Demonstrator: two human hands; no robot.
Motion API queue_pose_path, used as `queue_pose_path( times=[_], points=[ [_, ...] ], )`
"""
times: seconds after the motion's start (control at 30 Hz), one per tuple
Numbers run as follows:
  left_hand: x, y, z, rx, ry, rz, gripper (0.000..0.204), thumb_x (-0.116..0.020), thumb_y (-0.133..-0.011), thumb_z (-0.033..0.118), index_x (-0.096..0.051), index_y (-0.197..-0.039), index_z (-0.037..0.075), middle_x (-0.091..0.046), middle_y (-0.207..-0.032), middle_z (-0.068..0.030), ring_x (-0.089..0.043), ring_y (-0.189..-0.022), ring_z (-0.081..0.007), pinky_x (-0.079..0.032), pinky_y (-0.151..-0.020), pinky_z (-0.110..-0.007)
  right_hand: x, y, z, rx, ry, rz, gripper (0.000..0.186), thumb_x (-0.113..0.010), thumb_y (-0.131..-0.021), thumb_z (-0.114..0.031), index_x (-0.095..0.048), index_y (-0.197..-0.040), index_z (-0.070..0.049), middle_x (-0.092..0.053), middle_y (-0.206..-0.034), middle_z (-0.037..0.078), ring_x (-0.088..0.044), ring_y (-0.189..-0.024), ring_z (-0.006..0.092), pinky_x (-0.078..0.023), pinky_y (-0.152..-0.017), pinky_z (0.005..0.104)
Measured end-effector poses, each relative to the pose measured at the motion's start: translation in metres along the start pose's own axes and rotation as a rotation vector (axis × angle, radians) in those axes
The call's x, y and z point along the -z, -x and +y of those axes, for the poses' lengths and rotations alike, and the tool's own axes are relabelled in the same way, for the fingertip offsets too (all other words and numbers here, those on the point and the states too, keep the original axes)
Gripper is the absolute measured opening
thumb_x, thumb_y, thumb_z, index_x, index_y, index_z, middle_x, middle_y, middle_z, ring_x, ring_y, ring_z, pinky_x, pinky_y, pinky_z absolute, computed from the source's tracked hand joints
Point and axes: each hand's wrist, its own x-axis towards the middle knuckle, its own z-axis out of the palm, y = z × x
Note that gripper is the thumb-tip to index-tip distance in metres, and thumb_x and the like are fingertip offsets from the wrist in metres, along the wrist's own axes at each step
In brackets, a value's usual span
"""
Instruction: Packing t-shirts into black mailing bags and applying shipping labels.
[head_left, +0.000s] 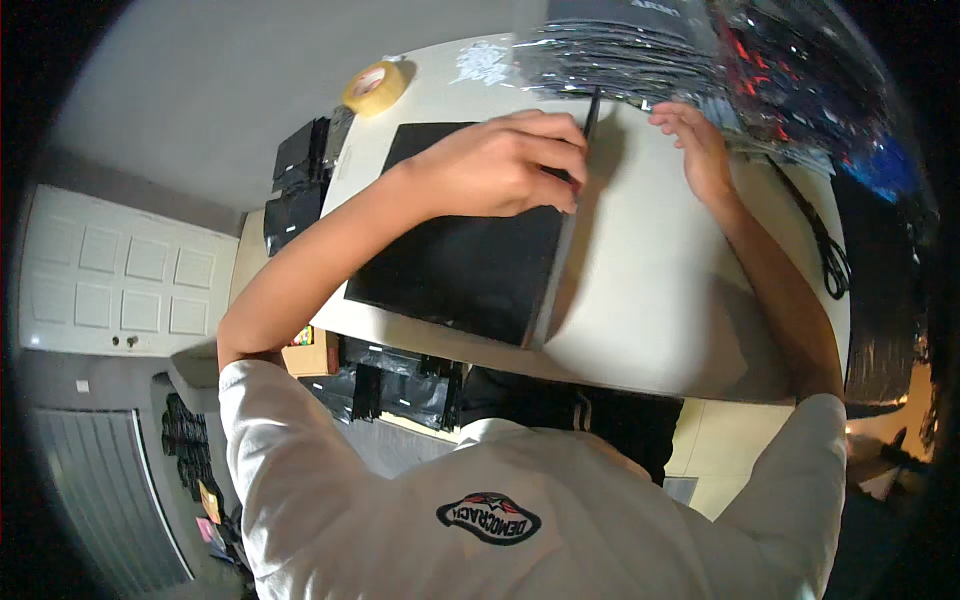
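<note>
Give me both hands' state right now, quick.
Left hand: fingers curled at the right edge of a flat black rectangular item; grip cannot be told.
Right hand: open, nothing visible in it.

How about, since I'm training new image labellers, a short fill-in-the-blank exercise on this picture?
1. The left hand has its fingers at the ____ edge of the flat black item.
2. The right hand, fingers apart, holds ____.
3. The roll of tape sits near the far ____ corner of the table.
4. The tabletop's colour is ____.

Missing words: right; nothing; left; white.
</note>
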Motion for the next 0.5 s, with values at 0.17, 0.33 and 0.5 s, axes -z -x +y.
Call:
queue_pose_path(
  times=[0.17, 0.33, 0.5],
  points=[
    [0.037, 0.077, 0.016, 0.233, -0.032, 0.087, 0.034, -0.077, -0.061, -0.004, -0.082, -0.091, 0.009, -0.072, -0.109, -0.0015, -0.063, -0.109, -0.0262, -0.054, -0.093, -0.038, 0.005, -0.001, 0.012, -0.066, -0.007, -0.027, 0.037, -0.052, -0.104, -0.037, -0.068, -0.124, -0.011, -0.075, -0.111, 0.002, -0.062, -0.102, 0.0144, -0.046, -0.088, 0.0319],
    [0.029, 0.16, 0.034, 0.551, -0.114, 0.101, 0.029, -0.079, -0.066, -0.006, -0.083, -0.089, 0.012, -0.072, -0.109, -0.0009, -0.064, -0.104, -0.0247, -0.056, -0.083, -0.036, 0.002, -0.002, 0.023, -0.041, 0.031, -0.036, 0.037, -0.053, -0.104, -0.039, -0.069, -0.124, -0.013, -0.073, -0.108, 0.0, -0.06, -0.099, 0.0126, -0.044, -0.086, 0.0318],
    [0.014, 0.206, 0.042, 0.781, -0.103, 0.029, 0.037, -0.075, -0.07, -0.012, -0.083, -0.097, 0.012, -0.072, -0.117, -0.0041, -0.065, -0.113, -0.0263, -0.058, -0.084, -0.039, 0.003, 0.001, 0.014, -0.006, 0.057, -0.047, 0.038, -0.052, -0.106, -0.04, -0.07, -0.122, -0.01, -0.072, -0.105, 0.001, -0.06, -0.094, 0.0127, -0.045, -0.081, 0.0285]
  ],
)
